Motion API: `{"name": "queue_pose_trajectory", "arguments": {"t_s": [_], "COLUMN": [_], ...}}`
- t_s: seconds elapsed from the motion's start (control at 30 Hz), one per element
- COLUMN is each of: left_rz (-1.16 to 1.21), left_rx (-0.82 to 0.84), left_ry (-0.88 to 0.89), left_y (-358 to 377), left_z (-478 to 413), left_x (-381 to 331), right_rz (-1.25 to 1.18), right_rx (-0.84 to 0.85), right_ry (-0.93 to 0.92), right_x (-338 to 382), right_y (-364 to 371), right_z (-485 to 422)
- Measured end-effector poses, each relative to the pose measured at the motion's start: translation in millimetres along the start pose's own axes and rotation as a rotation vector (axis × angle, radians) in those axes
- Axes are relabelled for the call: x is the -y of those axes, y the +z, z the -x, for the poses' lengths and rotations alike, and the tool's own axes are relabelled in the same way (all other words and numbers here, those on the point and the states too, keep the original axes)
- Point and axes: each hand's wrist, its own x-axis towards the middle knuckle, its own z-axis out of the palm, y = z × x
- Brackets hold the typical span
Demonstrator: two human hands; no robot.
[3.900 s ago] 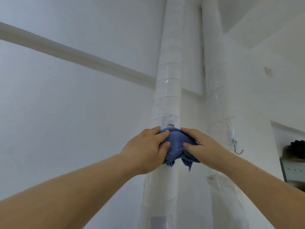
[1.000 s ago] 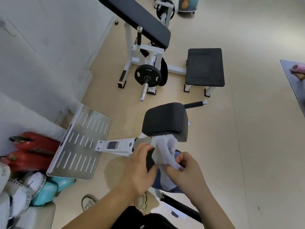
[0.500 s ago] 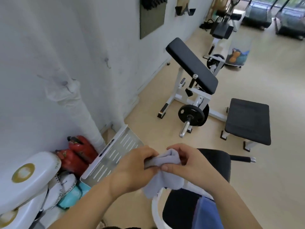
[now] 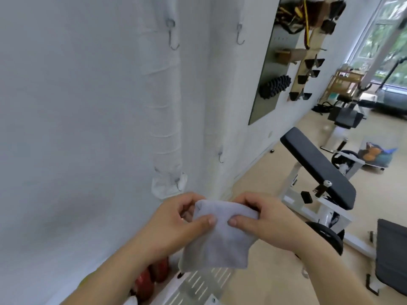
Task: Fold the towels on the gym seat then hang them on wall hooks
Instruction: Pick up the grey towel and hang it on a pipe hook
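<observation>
A folded grey towel [image 4: 217, 241] hangs in front of me, held up by its top edge. My left hand [image 4: 176, 225] pinches its top left corner and my right hand [image 4: 266, 223] pinches its top right corner. On the white wall ahead hang bare metal hooks: one at the upper left [image 4: 172, 40], one at the upper right [image 4: 240, 35], and a small lower hook [image 4: 220, 157]. The hands are well below the upper hooks. The gym seat is out of view.
A white wrapped pipe [image 4: 165, 111] runs down the wall. A black padded bench [image 4: 317, 166] on a white frame with a weight plate [image 4: 328, 236] stands to the right. A perforated metal footplate [image 4: 198, 287] and red objects [image 4: 149, 280] lie below my hands.
The blue towel was put on a hook earlier. I then picked the grey towel off the seat, and my view has swung up from the floor to the wall with the towel raised.
</observation>
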Motion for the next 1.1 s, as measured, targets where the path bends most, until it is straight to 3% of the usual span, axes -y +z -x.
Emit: {"name": "queue_pose_trajectory", "arguments": {"t_s": [0.13, 0.33, 0.6, 0.87, 1.0, 1.1], "left_rz": [0.024, 0.152, 0.098, -0.289, -0.55, -0.857], "left_rx": [-0.117, -0.383, -0.59, -0.76, -0.793, -0.826], "left_ry": [-0.027, 0.017, 0.182, 0.39, 0.457, 0.625], "left_y": [-51, -103, -149, -189, -200, -203], "left_z": [-30, -83, -137, -193, -222, -234], "left_x": [-8, -44, -127, -195, -183, -161], "right_rz": [-0.034, -0.194, -0.321, -0.243, -0.129, -0.066], "right_rx": [-0.063, -0.03, -0.147, -0.295, -0.396, -0.526], "right_ry": [-0.12, -0.306, -0.61, -0.883, -0.917, -1.043], "right_x": [43, 80, 144, 206, 207, 196], "right_y": [-19, -59, -135, -193, -187, -167], "right_z": [-58, -143, -233, -303, -347, -369]}}
